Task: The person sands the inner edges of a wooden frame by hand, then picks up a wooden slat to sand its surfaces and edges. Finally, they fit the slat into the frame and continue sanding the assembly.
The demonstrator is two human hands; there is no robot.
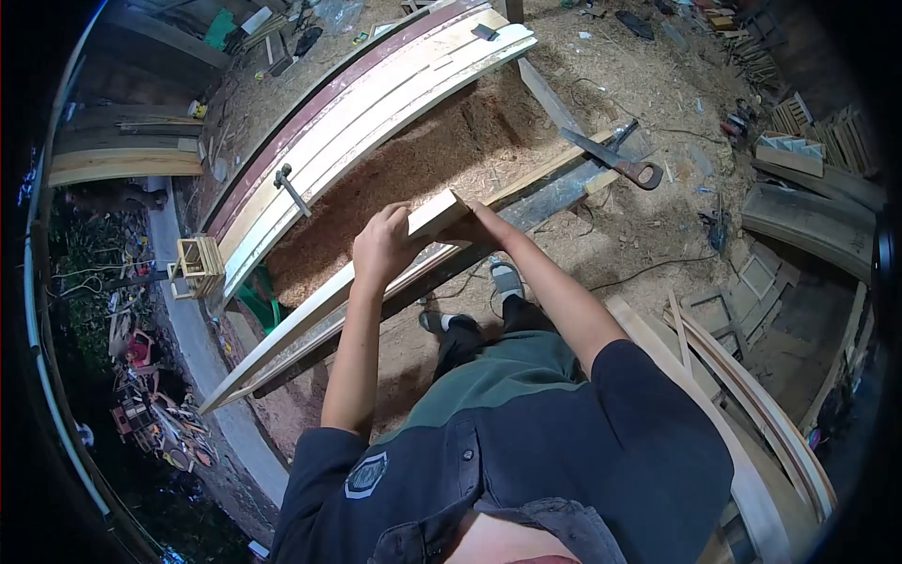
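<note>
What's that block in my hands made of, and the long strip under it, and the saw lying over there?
The block looks like pale, unfinished wood with a smooth flat face. The long strip seems to be light, bare-planed wood too. The saw has a dark, dull blade, likely steel, and a reddish-brown handle, wood or plastic.

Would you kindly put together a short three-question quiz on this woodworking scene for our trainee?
1. True or false: both hands grip the wood block.
2. What does the block rest on? A) long strip B) stool C) saw
3. Fill in: on the ground to the right of the hands lies a hand ____.

Key:
1. True: the left hand and the right hand hold it.
2. A, the long strip.
3. Saw, lying on the sawdust.
</note>
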